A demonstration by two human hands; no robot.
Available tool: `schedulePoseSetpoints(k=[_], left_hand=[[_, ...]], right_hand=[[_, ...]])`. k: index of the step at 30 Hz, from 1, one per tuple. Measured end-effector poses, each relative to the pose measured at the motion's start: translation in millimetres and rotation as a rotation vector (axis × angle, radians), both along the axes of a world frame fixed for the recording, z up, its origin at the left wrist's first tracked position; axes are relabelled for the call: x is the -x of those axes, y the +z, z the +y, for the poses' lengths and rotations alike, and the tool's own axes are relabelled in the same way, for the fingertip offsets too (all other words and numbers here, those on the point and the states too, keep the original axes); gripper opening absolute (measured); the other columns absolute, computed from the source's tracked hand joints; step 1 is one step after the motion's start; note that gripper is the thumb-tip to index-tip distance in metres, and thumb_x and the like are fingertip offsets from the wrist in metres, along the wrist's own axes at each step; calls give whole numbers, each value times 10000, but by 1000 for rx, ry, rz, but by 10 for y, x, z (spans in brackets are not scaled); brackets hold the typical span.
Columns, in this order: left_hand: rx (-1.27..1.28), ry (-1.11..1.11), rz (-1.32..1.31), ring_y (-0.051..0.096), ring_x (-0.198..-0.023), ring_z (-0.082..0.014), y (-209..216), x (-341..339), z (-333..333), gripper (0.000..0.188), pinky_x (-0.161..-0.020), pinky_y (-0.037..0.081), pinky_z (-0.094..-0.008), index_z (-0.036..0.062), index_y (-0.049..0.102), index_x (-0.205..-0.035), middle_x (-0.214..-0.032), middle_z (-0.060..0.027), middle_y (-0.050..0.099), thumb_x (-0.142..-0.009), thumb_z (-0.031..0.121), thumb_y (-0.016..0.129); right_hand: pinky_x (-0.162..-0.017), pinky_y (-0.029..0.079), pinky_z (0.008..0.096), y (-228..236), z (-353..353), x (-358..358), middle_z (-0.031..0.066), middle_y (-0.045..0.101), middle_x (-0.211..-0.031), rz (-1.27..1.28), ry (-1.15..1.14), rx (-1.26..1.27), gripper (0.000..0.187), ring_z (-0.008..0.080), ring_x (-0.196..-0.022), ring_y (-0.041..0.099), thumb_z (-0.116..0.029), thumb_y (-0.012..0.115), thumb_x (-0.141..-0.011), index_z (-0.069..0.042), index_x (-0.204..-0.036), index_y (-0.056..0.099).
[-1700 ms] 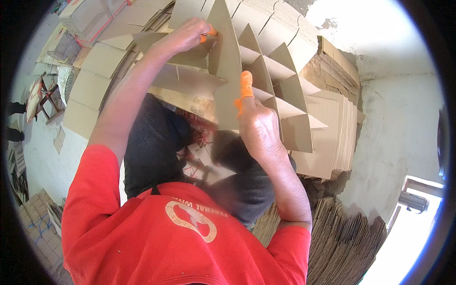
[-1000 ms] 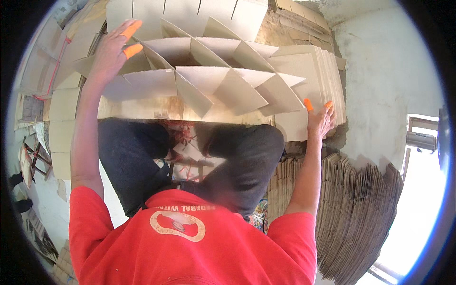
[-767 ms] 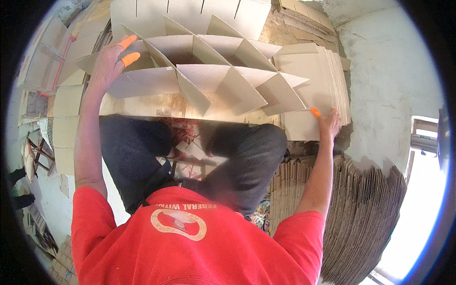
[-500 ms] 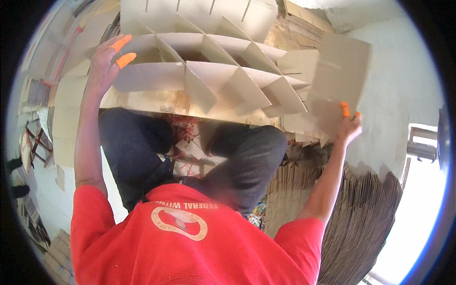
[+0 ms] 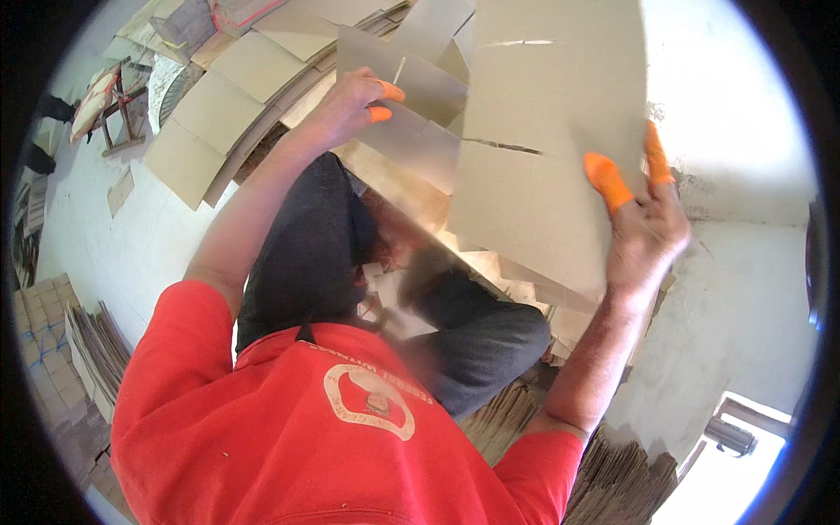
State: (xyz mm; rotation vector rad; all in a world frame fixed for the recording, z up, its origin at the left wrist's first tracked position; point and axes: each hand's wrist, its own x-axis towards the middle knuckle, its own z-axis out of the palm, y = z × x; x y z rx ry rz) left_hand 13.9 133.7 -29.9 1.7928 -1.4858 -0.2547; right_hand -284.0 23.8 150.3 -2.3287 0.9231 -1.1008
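I hold a slotted cardboard divider [image 5: 542, 131], folded nearly flat, raised in front of me above my dark-trousered knees. My left hand [image 5: 346, 109], with orange finger cots on two fingertips, grips the divider's left strips near the top. My right hand [image 5: 647, 232], also with orange cots, clasps the right edge of the large flat panel, fingers on its front face. Slits show in the panel's upper and middle parts.
Flat cardboard sheets [image 5: 219, 96] lie fanned out at the upper left beside a small wooden stool [image 5: 109, 105]. Bundled cardboard [image 5: 44, 324] sits at the left edge, and a stack of corrugated sheets [image 5: 612, 472] lies at the lower right. The floor [image 5: 122, 236] is white.
The divider, spread open as a grid before, has collapsed into flat panels. My right hand rose and swung up with its right edge; my left hand stayed on the left side.
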Motion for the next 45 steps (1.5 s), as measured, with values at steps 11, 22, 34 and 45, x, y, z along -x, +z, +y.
schedulePoseSetpoints(k=[11, 22, 34, 45], left_hand=[[209, -76, 59, 612, -861, -303, -93, -13, -81, 161, -728, 513, -370, 5, 677, -938, -894, -145, 606, -785, -46, 679], [200, -68, 82, 601, -865, -315, -63, -10, -102, 155, -716, 498, -383, 14, 675, -927, -899, -157, 598, -779, -32, 688], [232, -61, 39, 607, -836, -300, -150, -11, -147, 145, -702, 517, -378, 5, 682, -887, -866, -148, 617, -755, -52, 702], [249, -56, 75, 610, -869, -323, -156, -3, -127, 154, -707, 523, -388, 5, 682, -885, -858, -168, 615, -743, -49, 709]], right_hand=[[-687, 503, 188, 1, 76, -642, 110, 726, -984, 76, 128, -318, 583, 37, -783, 612, 38, 679, -833, 43, -1377, 469], [-625, 483, 187, -172, -41, -868, 88, 727, -1025, 80, 267, -324, 471, 8, -748, 597, 4, 700, -826, 65, -1274, 566], [-564, 451, 191, -72, -22, -964, 116, 654, -1231, 261, 206, -239, 405, -7, -708, 549, 14, 684, -839, 50, -1234, 601], [-740, 514, 219, -438, -108, -1058, 79, 692, -1069, 297, 361, -287, 481, 73, -871, 618, 56, 660, -847, 59, -1311, 535]])
